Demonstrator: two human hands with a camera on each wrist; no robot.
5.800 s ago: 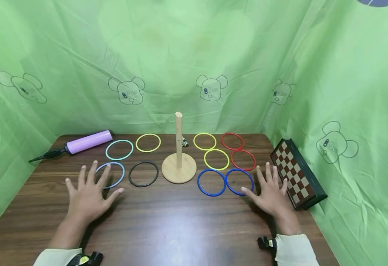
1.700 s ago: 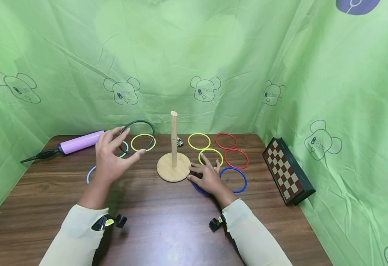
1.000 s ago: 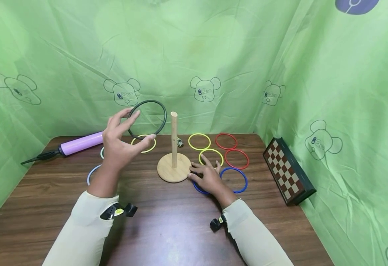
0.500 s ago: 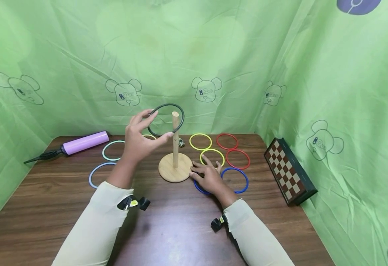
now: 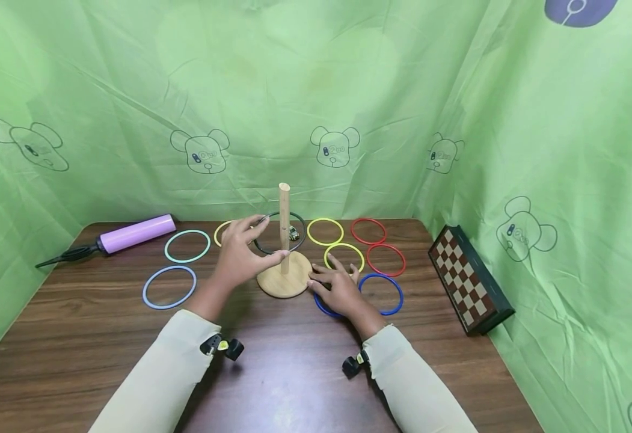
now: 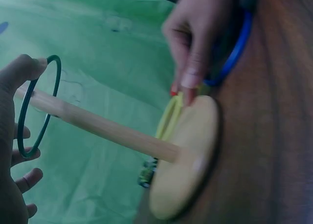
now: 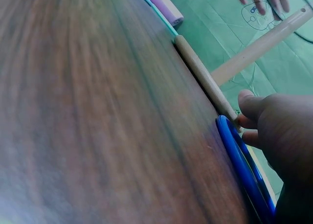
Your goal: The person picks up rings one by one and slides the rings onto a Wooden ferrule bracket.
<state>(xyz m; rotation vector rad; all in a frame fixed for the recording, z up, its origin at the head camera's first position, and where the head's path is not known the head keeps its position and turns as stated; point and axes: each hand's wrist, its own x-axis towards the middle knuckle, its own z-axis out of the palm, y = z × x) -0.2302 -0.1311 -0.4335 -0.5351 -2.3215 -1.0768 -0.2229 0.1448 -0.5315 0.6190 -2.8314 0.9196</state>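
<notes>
In the head view, my left hand (image 5: 242, 255) pinches a thin black ring (image 5: 305, 228) between thumb and fingers. The ring encircles the upright post (image 5: 284, 207) of a wooden stand, partway up it. In the left wrist view the ring (image 6: 20, 131) loops around the post's upper part, well above the round base (image 6: 168, 197). My right hand (image 5: 340, 290) rests low on the table with its fingertips at the right edge of the base (image 5: 275, 284). Its fingers overlap a blue ring (image 5: 323, 307) and lie near a yellow ring (image 5: 343, 243).
A turquoise ring (image 5: 207, 236), a light blue ring (image 5: 159, 307) and a yellow ring lie left. More yellow, red (image 5: 386, 275) and blue rings lie right. A purple hand pump (image 5: 137, 234) is back left; a checkered board case (image 5: 469, 279) stands right. Something small and patterned sits behind the post.
My left hand picked up the black ring from the table, carried it up and right over the post top, then lowered it around the post. My right hand moved left to the base and stayed.
</notes>
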